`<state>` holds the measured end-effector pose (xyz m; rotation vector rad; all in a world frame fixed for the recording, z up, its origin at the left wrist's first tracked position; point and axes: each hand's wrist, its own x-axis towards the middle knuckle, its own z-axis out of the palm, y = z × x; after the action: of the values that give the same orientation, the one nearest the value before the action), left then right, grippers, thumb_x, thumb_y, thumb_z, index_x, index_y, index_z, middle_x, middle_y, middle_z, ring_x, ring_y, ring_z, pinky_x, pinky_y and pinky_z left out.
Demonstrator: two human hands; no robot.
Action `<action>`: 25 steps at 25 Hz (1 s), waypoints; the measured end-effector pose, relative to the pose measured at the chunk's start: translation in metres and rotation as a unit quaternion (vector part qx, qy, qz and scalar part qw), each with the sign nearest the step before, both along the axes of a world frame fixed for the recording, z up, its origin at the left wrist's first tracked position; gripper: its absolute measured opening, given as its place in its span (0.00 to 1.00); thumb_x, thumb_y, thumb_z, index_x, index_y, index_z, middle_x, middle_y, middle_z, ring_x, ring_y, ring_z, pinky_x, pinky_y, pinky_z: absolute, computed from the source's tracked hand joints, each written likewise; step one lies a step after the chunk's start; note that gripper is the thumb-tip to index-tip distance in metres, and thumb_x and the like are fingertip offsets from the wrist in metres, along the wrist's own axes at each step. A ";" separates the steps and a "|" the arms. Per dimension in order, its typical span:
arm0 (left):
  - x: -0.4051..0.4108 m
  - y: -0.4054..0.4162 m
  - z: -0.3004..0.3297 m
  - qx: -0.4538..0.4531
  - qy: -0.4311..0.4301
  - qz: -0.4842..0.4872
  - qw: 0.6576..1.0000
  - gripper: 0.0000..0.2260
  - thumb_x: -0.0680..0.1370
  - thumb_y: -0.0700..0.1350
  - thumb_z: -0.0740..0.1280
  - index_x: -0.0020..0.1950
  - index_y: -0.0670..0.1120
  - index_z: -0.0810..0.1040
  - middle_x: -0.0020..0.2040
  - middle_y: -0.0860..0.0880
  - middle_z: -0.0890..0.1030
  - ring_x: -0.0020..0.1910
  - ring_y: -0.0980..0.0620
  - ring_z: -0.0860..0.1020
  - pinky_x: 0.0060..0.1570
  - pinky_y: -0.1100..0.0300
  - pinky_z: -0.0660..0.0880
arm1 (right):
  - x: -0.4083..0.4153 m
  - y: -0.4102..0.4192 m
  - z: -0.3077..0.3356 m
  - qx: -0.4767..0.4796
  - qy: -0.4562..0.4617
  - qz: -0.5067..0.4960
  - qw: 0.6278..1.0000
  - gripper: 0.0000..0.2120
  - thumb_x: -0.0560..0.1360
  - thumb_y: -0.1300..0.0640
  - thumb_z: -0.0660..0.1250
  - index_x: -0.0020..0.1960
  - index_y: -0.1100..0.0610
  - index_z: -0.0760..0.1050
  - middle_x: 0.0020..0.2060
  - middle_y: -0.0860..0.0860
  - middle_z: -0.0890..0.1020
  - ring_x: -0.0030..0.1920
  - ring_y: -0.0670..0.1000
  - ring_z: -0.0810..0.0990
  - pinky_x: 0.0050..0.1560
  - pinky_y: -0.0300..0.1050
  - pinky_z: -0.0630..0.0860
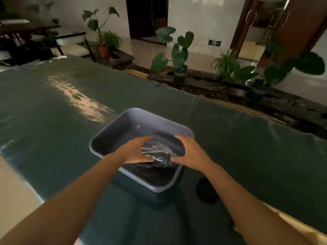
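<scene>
Over the dark green cloth-covered bench (pixel 53 121), inside a grey-blue rectangular plastic tub (pixel 109 131), the left hand (pixel 136 151) at 9 o'clock and the right hand (pixel 191 154) at 3 o'clock clasp a dark bundle in clear plastic wrap (pixel 157 152). Squeezing fingers could tear the film, or it may slip free. The wrap looks glossy, crinkled and loosely bunched.

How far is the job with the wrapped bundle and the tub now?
Done: the grey tub stands on the green cloth. In hand: the left hand and right hand hold the plastic-wrapped bundle inside the tub's rim. Left, probably: letting go of it.
</scene>
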<state>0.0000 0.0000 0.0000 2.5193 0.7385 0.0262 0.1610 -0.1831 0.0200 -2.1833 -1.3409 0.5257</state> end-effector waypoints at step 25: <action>0.015 0.011 -0.007 -0.035 -0.248 0.018 0.968 0.27 0.66 0.34 0.73 0.63 0.46 0.74 0.67 0.40 0.65 0.65 0.49 0.68 0.64 0.75 0.59 | -0.021 0.036 -0.001 0.091 -0.150 -0.112 0.978 0.25 0.66 0.67 0.71 0.63 0.60 0.74 0.61 0.58 0.76 0.63 0.56 0.72 0.68 0.44 0.64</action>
<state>0.0153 0.0110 -0.0074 2.2864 0.5636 0.6094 0.1403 -0.1471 0.0186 -2.2828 -1.2101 -0.0144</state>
